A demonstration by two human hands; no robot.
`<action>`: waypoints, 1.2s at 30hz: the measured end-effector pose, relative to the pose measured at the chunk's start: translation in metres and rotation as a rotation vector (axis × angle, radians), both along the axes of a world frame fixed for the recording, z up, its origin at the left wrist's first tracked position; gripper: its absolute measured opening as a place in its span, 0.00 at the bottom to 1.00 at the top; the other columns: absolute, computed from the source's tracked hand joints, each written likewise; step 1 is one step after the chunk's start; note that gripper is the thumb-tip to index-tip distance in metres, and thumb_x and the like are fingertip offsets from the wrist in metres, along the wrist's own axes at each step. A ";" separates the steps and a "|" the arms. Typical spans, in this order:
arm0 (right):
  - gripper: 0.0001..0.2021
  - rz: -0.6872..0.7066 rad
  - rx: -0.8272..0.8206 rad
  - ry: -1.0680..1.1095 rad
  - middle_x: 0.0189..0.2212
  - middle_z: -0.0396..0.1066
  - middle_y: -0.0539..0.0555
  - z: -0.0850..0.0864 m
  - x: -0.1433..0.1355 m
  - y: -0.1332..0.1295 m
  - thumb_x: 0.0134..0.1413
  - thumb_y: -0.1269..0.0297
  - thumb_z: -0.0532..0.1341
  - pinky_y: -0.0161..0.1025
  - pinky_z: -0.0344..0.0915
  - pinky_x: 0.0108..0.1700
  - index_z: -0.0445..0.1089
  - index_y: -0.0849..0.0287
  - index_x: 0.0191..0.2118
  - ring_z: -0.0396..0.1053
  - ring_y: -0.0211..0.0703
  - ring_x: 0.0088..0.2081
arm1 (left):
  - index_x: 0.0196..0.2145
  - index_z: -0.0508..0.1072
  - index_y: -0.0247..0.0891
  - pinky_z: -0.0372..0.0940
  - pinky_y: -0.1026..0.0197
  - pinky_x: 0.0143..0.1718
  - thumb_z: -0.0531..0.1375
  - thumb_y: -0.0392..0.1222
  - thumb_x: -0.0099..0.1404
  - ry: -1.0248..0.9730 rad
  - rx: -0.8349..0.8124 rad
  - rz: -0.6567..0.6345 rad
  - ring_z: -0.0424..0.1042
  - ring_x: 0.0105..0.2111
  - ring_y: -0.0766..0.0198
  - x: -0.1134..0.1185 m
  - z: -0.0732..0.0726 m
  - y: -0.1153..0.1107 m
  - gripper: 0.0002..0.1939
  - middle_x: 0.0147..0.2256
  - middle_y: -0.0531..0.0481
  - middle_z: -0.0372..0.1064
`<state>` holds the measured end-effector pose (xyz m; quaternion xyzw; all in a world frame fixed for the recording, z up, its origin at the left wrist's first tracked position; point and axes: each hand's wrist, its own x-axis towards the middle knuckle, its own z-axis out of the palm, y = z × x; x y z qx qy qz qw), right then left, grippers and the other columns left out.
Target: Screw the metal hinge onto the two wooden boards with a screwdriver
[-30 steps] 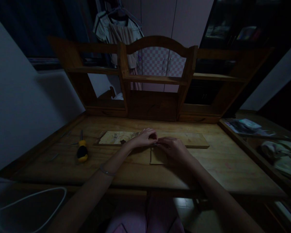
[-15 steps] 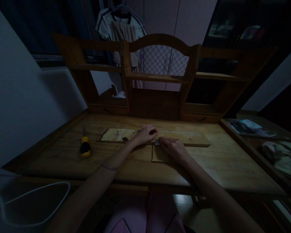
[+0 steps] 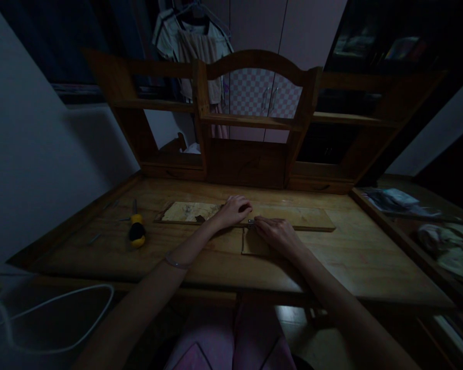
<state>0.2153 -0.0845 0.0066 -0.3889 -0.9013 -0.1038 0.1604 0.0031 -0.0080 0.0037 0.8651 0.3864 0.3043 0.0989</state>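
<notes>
On the desk lies a long wooden board [image 3: 308, 218], its left end rough and pale. My left hand [image 3: 233, 209] rests over the middle of it, thumb and fingers curled together; anything between the fingertips is too small to make out. Just to the right, my right hand [image 3: 275, 230] pinches a small metal hinge-like piece [image 3: 250, 223] at the board's near edge. Under that hand, a small square wooden piece [image 3: 252, 245] meets the board's front edge. The right hand covers part of it.
A yellow-and-black screwdriver [image 3: 137, 231] lies on the desk [image 3: 193, 262] to the left, with small metal bits [image 3: 94, 238] around it. A wooden shelf unit [image 3: 247, 162] stands along the back. A white cable [image 3: 61, 293] loops at the lower left.
The metal piece looks tilted differently under my right fingers and shows less of its face. Both hands stay nearly in place, and the view has shifted slightly.
</notes>
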 end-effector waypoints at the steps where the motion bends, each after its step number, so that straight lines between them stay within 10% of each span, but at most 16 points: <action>1: 0.11 0.001 0.002 0.001 0.44 0.78 0.55 0.000 0.000 0.000 0.70 0.68 0.52 0.35 0.60 0.36 0.72 0.59 0.44 0.75 0.40 0.36 | 0.36 0.76 0.38 0.61 0.54 0.50 0.57 0.42 0.69 -0.005 0.002 -0.002 0.70 0.43 0.57 0.000 0.000 0.000 0.08 0.38 0.47 0.73; 21: 0.11 -0.027 -0.010 0.012 0.37 0.79 0.55 0.004 0.001 -0.004 0.69 0.68 0.52 0.36 0.59 0.36 0.72 0.59 0.43 0.75 0.41 0.35 | 0.36 0.75 0.38 0.65 0.57 0.47 0.56 0.40 0.68 -0.041 -0.018 -0.051 0.69 0.42 0.59 0.000 0.001 -0.001 0.07 0.37 0.47 0.71; 36: 0.13 0.006 -0.040 0.025 0.52 0.76 0.58 -0.001 0.005 -0.002 0.69 0.68 0.53 0.36 0.68 0.46 0.73 0.57 0.51 0.77 0.44 0.45 | 0.36 0.75 0.37 0.64 0.56 0.47 0.57 0.40 0.68 -0.046 -0.028 -0.067 0.69 0.42 0.58 -0.001 0.001 0.000 0.08 0.37 0.46 0.71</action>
